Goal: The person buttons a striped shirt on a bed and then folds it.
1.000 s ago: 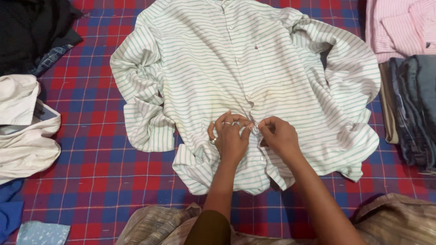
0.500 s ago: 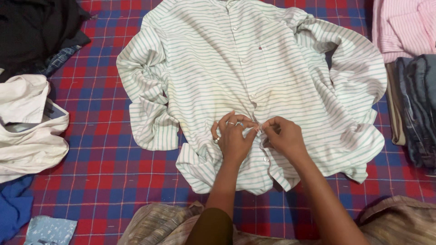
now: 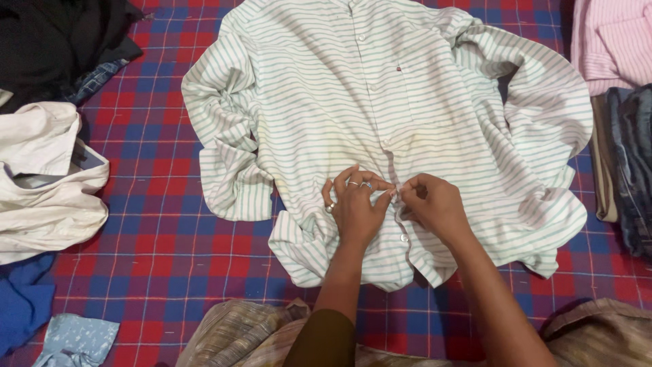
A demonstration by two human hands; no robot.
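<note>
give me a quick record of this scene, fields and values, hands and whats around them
surface: red and blue checked cloth
main item: white shirt with green stripes, lying front up, sleeves bunched at the sides
left hand: on the shirt's button strip, rings on the fingers, pinching the fabric
right hand: pinching the same strip, fingertips meeting the left hand's
left side: cream garment, dark clothes, blue cloth
right side: pink striped shirt, stack of jeans

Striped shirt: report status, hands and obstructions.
Left hand and right hand pinch striped shirt placket at a button. Shirt flat on checked cloth. Nothing obstructing.
</note>
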